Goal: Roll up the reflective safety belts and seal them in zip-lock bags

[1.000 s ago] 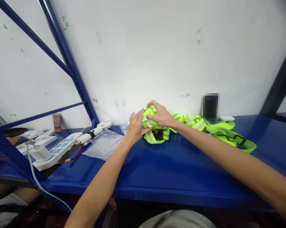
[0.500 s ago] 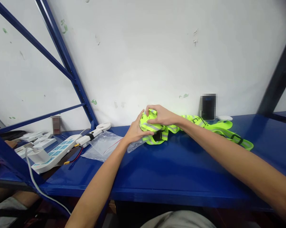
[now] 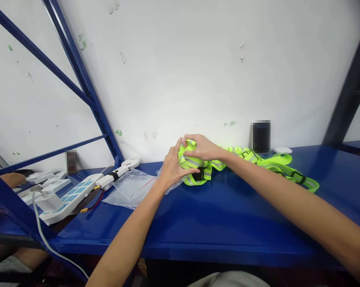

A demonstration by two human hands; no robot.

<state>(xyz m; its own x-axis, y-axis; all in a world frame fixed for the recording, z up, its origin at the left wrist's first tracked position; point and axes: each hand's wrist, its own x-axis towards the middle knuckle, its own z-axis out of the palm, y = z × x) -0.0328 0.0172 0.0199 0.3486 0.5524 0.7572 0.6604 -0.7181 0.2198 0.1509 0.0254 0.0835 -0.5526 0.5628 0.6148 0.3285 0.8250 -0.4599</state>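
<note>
A bunched neon-yellow reflective strap (image 3: 194, 162) with grey stripes and a black buckle lies on the blue table, near the wall. My left hand (image 3: 172, 167) curves round its left side, thumb across the front. From above and the right, my right hand (image 3: 202, 147) grips the top of the bundle, fingers bent. More neon strap (image 3: 275, 163) trails from the bundle to the right, with black buckles and loose loops. Left of my left hand lies a clear plastic zip bag (image 3: 134, 187), partly hidden behind the hand and forearm.
On the left are a white power strip (image 3: 75, 197) with a plug, a small white fan (image 3: 130, 163) and a red-black lead (image 3: 96, 201). A blue rack post (image 3: 90, 91) rises behind them. A dark blurred-out device (image 3: 261, 136) leans on the wall. Another person's arm (image 3: 12, 180) shows far left.
My left hand has turned slightly, its thumb now lying further across the bundle's front. The right hand keeps its grip. The whole view has shifted slightly.
</note>
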